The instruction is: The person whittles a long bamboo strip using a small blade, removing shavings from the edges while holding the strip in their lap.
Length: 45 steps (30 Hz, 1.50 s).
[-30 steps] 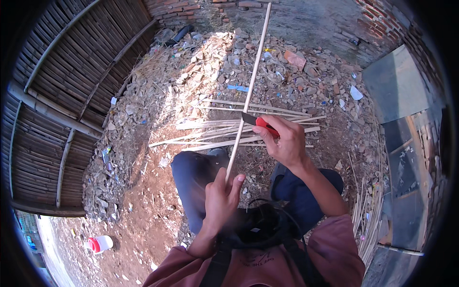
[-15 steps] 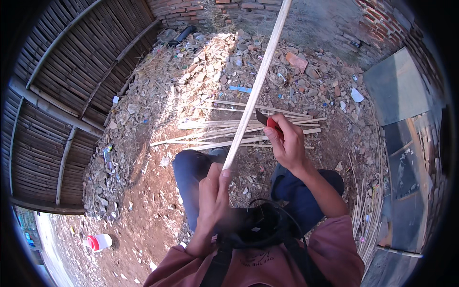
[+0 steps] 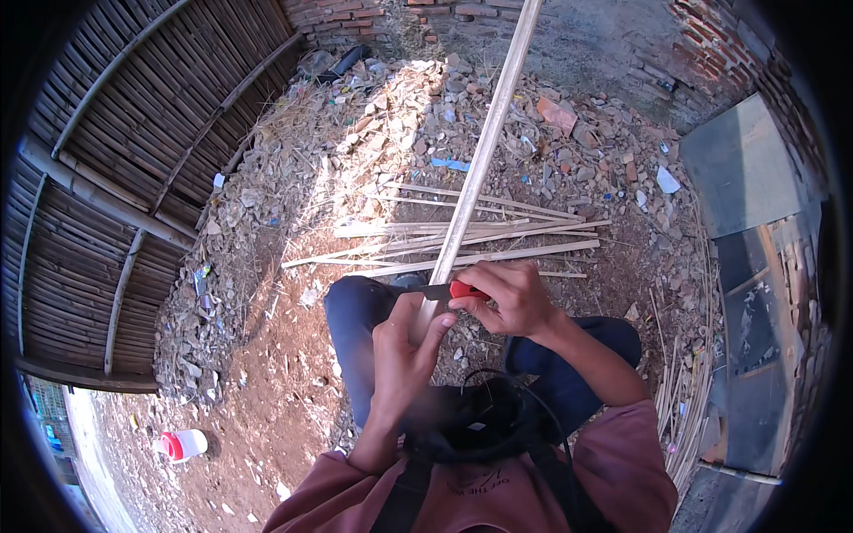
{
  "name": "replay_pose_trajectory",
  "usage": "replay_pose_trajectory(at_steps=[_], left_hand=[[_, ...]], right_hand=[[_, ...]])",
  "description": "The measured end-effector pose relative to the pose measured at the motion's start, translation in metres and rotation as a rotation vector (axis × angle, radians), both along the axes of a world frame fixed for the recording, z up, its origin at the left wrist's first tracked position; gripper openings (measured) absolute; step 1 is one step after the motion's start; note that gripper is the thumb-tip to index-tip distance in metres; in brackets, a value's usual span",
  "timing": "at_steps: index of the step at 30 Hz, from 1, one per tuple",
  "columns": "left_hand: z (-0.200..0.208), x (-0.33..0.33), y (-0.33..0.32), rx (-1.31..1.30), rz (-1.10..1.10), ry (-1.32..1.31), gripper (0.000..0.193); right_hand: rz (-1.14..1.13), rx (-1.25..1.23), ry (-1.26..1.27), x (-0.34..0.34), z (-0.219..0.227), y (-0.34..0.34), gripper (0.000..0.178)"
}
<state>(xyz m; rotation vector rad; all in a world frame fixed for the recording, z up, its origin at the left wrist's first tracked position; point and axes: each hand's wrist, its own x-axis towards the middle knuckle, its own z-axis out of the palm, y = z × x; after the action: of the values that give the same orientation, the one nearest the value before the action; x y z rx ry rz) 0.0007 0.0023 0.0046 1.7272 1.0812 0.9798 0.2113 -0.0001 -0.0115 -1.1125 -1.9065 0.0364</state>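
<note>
A long pale strip that looks like split bamboo (image 3: 482, 160) slants up and away from my lap to the top of the view. My left hand (image 3: 404, 346) is closed round its near end. In my right hand (image 3: 506, 300) is a knife (image 3: 437, 291) with a short dark blade and a red handle. The blade lies across the strip just above my left fingers, touching or nearly touching it. Beyond my knees, several similar pale strips (image 3: 533, 252) lie in a loose crisscross pile on the ground.
Rubble and litter (image 3: 391, 115) cover the ground toward the brick wall (image 3: 480, 11). A bamboo-slat wall (image 3: 115, 115) stands at left. Grey panels (image 3: 742, 169) lean at right, near a bundle of thin sticks (image 3: 680, 417). A red-and-white plastic container (image 3: 182, 445) sits at lower left.
My right hand has brought the knife down and left, from beside the strip's middle to its near end by my left hand. The strip has turned slightly about its length.
</note>
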Motion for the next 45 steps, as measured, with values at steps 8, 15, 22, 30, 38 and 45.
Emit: replay_pose_trajectory(at_steps=[8, 15, 22, 30, 38, 45], left_hand=[[-0.003, 0.001, 0.002, -0.001, 0.029, 0.028, 0.020], [0.003, 0.000, 0.004, -0.029, -0.051, -0.042, 0.024], [-0.004, -0.003, 0.006, -0.164, -0.145, -0.185, 0.036], [-0.009, -0.004, 0.005, -0.210, -0.166, -0.271, 0.045], [-0.008, -0.002, 0.006, -0.221, -0.183, -0.331, 0.043], [-0.009, 0.002, 0.004, -0.251, -0.154, -0.372, 0.041]], right_hand=[[0.027, -0.002, -0.007, -0.002, 0.000, -0.001, 0.024], [0.046, -0.006, -0.026, -0.002, 0.002, -0.002, 0.025], [0.066, 0.000, -0.018, -0.003, -0.005, 0.000, 0.027], [0.106, -0.049, 0.004, -0.002, -0.003, -0.002, 0.028], [0.099, -0.065, 0.011, -0.004, -0.001, -0.003, 0.028], [0.075, -0.044, 0.011, -0.005, -0.001, -0.004, 0.028]])
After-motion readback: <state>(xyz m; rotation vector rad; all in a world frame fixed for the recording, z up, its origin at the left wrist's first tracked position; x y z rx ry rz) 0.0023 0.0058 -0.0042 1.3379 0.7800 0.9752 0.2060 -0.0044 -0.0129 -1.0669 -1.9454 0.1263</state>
